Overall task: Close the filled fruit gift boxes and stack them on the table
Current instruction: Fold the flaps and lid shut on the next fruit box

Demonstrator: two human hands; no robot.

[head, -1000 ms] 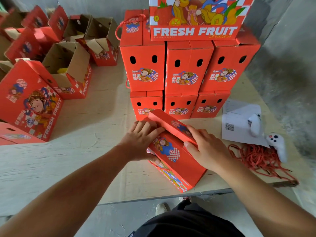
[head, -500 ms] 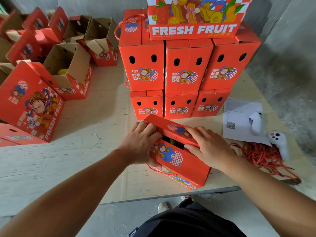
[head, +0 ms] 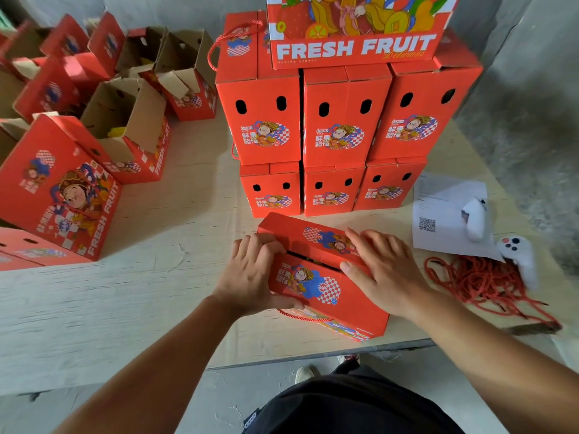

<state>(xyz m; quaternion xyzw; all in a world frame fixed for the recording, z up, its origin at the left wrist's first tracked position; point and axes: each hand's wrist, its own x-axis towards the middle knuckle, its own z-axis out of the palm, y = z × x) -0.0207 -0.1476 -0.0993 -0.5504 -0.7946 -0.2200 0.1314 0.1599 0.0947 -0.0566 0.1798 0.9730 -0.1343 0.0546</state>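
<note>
A red fruit gift box [head: 316, 285] stands near the table's front edge, its top flaps nearly meeting with a dark slit left between them. My left hand [head: 253, 274] grips the box's left end, thumb under its side and fingers over the top. My right hand [head: 380, 274] lies flat on the far top flap, pressing it down. Behind the box rises a stack of closed red boxes [head: 341, 120], three wide and two rows high, with a larger "FRESH FRUIT" box [head: 357, 29] on top.
Several open boxes [head: 125, 126] with raised flaps stand at the left and back left. A paper sheet [head: 445, 214], two white controllers [head: 520, 261] and a tangle of red cord [head: 482, 281] lie at the right. The table's front edge [head: 313, 355] is just below the box.
The box has been tipped from leaning toward me to nearly upright. The far flap has come down closer to the near one, and my right hand has flattened on it.
</note>
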